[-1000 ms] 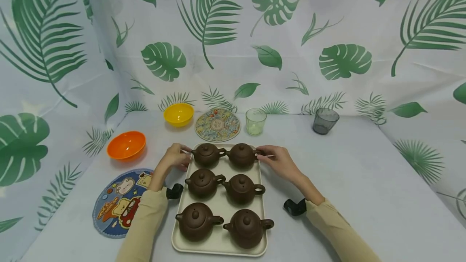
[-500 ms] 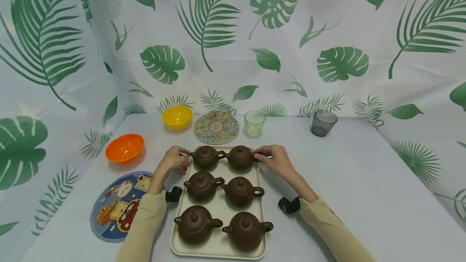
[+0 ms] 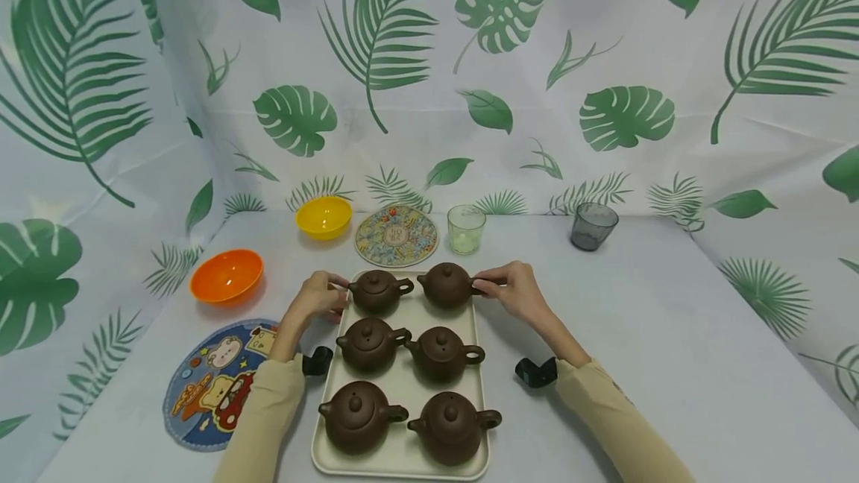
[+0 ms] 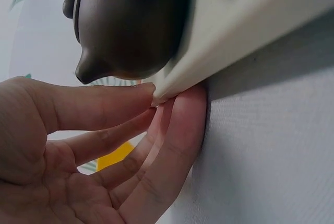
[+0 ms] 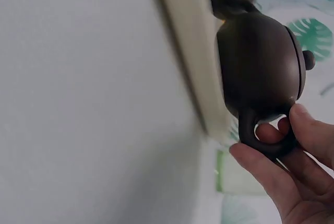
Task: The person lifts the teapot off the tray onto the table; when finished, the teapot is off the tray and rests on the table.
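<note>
Several dark brown teapots stand in pairs on a cream rectangular tray. My right hand pinches the handle of the back right teapot; in the right wrist view, thumb and fingers close around that handle. My left hand grips the tray's far left corner, its thumb above the rim and its fingers below in the left wrist view. Beside that hand is the back left teapot, its spout over the thumb. Whether the held teapot's base touches the tray is hard to tell.
Behind the tray are a yellow bowl, a patterned round mat and a green glass. A grey glass stands farther right. An orange bowl and a blue cartoon mat lie left, the mat partly under my left arm.
A gap has opened between the back right teapot's spout and its neighbour's handle; the held teapot has shifted slightly right and up. The left hand keeps its place at the tray corner.
</note>
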`<state>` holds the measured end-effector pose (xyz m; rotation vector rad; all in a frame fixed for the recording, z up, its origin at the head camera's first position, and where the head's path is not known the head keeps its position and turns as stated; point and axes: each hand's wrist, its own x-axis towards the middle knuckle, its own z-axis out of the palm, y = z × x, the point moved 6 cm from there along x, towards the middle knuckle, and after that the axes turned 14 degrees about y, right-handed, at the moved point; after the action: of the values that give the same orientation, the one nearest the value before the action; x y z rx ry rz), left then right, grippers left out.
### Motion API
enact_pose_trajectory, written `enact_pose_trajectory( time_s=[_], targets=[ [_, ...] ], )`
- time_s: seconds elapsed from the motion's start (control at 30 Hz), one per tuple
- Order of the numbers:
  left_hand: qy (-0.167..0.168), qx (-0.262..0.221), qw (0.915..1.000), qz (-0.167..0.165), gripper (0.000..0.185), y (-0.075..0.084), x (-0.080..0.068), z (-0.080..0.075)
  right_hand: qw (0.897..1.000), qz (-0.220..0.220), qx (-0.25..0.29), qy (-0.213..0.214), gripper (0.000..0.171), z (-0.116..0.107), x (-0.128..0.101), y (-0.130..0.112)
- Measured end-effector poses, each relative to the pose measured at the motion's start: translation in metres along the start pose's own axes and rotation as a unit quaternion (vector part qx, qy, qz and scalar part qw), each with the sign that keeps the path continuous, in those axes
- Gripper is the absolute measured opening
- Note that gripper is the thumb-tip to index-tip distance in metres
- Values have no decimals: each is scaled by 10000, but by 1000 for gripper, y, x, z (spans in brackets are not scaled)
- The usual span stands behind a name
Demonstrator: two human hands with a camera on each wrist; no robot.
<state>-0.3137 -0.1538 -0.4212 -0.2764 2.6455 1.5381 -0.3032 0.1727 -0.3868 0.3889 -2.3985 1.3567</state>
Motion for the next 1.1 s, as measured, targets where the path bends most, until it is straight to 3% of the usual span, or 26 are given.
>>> enact_pose_trajectory(
  time_s=[0.13, 0.3, 0.57, 0.87, 1.1],
  targets=[
    [24, -32, 10000, 27, 36, 1, 0, -1, 9992, 195, 325, -115, 20, -27, 8, 5],
    [-2, -1, 10000, 41, 36, 1, 0, 1, 9967, 519, 568, -260, 27, -77, 10, 21],
    [-8, 130, 9999, 22, 35, -1, 0, 2, 9962, 766, 328, -245, 34, -143, -3, 58],
    [-43, 104, 9999, -21, 36, -2, -2, 1, 9940, 963, 28, -512, 33, -178, -20, 94],
    [-48, 80, 10000, -19, 37, 0, -1, 0, 9920, 1129, -270, -490, 36, -192, -26, 109]
  ],
)
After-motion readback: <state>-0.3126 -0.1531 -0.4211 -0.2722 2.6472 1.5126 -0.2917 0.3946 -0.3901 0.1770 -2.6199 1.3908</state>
